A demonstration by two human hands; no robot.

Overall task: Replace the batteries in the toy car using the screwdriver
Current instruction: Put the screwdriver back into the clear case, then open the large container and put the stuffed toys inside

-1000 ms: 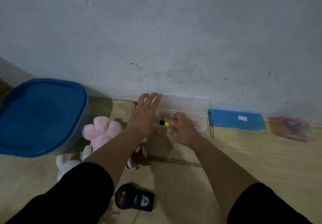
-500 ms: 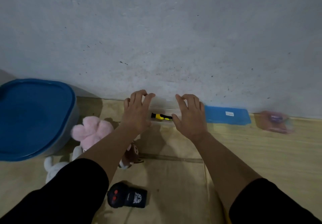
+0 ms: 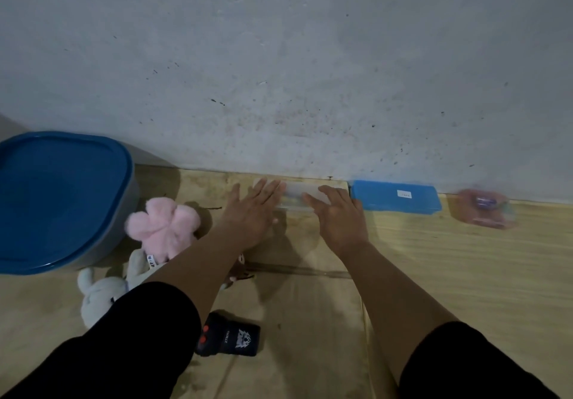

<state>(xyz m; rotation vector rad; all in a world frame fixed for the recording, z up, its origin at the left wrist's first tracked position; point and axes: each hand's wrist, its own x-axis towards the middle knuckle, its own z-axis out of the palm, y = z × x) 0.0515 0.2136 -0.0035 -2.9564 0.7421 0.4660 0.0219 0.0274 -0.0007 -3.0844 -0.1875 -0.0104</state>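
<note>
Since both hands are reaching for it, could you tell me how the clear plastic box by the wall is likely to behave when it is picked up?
The clear plastic box looks thin-walled and small, so probably light. Its smooth sides may slip under the flat, open left hand and right hand. Its contents look loose and may slide if it tilts.

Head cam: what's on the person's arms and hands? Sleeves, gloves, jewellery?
Both arms wear black sleeves ending around the elbow; the forearms below are bare. The left hand and right hand are bare too: no gloves, and no rings, watch or markings visible.
</note>
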